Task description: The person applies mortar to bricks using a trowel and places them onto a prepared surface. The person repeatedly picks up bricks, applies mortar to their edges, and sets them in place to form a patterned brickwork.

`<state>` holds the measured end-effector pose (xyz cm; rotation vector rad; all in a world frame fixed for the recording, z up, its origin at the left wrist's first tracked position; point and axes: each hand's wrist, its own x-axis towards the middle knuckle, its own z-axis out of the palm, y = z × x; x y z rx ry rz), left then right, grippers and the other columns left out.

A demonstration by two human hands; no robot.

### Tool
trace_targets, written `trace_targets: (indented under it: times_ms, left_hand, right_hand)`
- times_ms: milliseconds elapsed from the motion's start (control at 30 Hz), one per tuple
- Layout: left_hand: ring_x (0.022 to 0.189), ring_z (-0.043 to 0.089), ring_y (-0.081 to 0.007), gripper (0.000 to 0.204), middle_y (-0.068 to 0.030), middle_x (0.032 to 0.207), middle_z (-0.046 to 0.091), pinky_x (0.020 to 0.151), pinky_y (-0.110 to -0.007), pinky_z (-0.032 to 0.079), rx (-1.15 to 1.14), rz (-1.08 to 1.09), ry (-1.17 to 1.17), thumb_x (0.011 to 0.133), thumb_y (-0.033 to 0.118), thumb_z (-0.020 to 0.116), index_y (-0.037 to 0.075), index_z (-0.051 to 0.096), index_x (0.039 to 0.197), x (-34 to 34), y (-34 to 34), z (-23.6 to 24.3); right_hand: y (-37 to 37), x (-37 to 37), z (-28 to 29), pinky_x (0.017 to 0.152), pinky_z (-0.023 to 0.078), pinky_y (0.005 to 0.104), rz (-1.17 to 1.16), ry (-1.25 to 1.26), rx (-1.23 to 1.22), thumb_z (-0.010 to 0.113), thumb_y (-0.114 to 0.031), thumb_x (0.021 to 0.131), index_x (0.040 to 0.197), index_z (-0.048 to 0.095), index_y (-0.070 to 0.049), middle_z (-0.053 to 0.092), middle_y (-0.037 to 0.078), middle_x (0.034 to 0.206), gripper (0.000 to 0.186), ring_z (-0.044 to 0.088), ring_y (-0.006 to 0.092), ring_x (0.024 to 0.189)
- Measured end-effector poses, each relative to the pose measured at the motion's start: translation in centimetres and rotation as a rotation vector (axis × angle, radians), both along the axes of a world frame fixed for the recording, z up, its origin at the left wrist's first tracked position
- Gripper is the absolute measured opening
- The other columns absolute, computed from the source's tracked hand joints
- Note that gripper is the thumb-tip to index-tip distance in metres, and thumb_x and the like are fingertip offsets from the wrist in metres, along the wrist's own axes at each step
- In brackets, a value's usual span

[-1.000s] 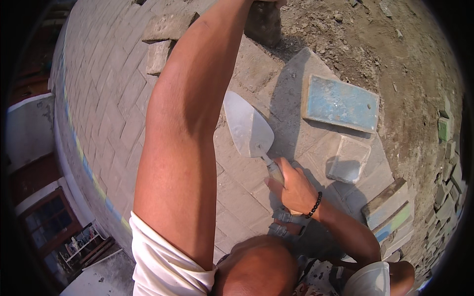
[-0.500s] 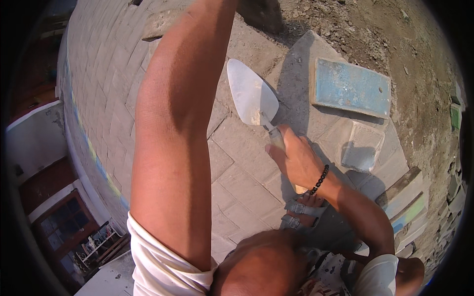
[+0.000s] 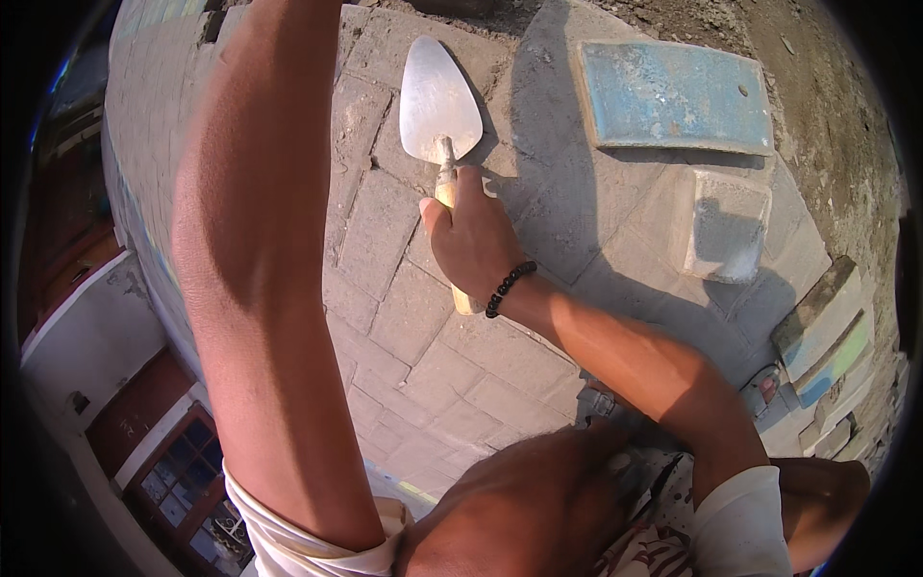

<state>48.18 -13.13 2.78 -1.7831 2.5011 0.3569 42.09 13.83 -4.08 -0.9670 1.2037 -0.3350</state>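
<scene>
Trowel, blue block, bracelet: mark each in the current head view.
Trowel (image 3: pixel 440 108): head view, on the middle of the metal blade.
Blue block (image 3: pixel 678 96): head view, on the middle of its worn blue face.
Bracelet (image 3: pixel 502 288): head view, on the black beads midway along the visible strand.

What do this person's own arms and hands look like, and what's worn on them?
Both arms emerge from loose, off-white short sleeves and are bare below them. The right hand is ungloved, with a bracelet of round black beads at its wrist. The left hand is out of view.
</scene>
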Motion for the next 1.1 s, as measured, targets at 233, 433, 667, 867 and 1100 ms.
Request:
trace_targets:
  times_ms: [233,433,667,867,1100]
  left_hand:
    - [0.105,0.064,-0.0307,0.052,-0.0171,0.108,0.070,0.088,-0.044,0.050,-0.011,0.007,0.021,0.073,0.041,0.070,0.012,0.069,0.116,0.0,0.0,0.2]
    - [0.104,0.065,-0.0303,0.051,-0.0169,0.108,0.071,0.088,-0.043,0.051,-0.024,0.014,0.018,0.074,0.041,0.070,0.012,0.069,0.116,-0.3,0.2,0.5]
    - [0.103,0.065,-0.0297,0.050,-0.0167,0.107,0.071,0.087,-0.043,0.051,-0.015,0.026,0.022,0.075,0.040,0.070,0.012,0.069,0.116,-0.3,0.0,0.5]
    - [0.102,0.066,-0.0292,0.049,-0.0166,0.106,0.071,0.087,-0.042,0.052,-0.019,0.042,0.019,0.075,0.040,0.069,0.013,0.069,0.116,-0.2,0.0,0.7]
    - [0.102,0.066,-0.0286,0.048,-0.0164,0.106,0.071,0.086,-0.041,0.052,-0.012,0.056,0.017,0.076,0.040,0.069,0.013,0.070,0.115,-0.4,-0.1,0.9]
  right_hand:
    - [1.9,4.9,-1.8,0.089,0.053,0.0492,0.577,-0.149,-0.155,0.056,-0.023,0.093,0.120,0.050,0.012,0.066,0.033,0.105,0.045,0.066,0.0437,0.104]
    - [-3.9,4.5,-1.2,0.087,0.055,0.0483,0.216,-0.013,-0.042,0.052,-0.025,0.095,0.117,0.053,0.009,0.065,0.032,0.110,0.041,0.067,0.0420,0.101]
    - [-2.9,0.4,-0.4,0.079,0.054,0.0460,0.264,-0.074,-0.212,0.054,-0.022,0.092,0.114,0.051,0.015,0.066,0.034,0.095,0.044,0.069,0.0411,0.091]
    - [-4.0,-4.4,-1.9,0.074,0.053,0.0443,0.310,0.113,-0.115,0.060,-0.029,0.092,0.119,0.053,0.011,0.068,0.026,0.092,0.048,0.069,0.0344,0.082]
    - [-5.5,-2.4,-0.2,0.076,0.055,0.0432,0.206,0.040,-0.194,0.059,-0.027,0.092,0.117,0.054,0.013,0.068,0.028,0.093,0.048,0.071,0.0342,0.085]
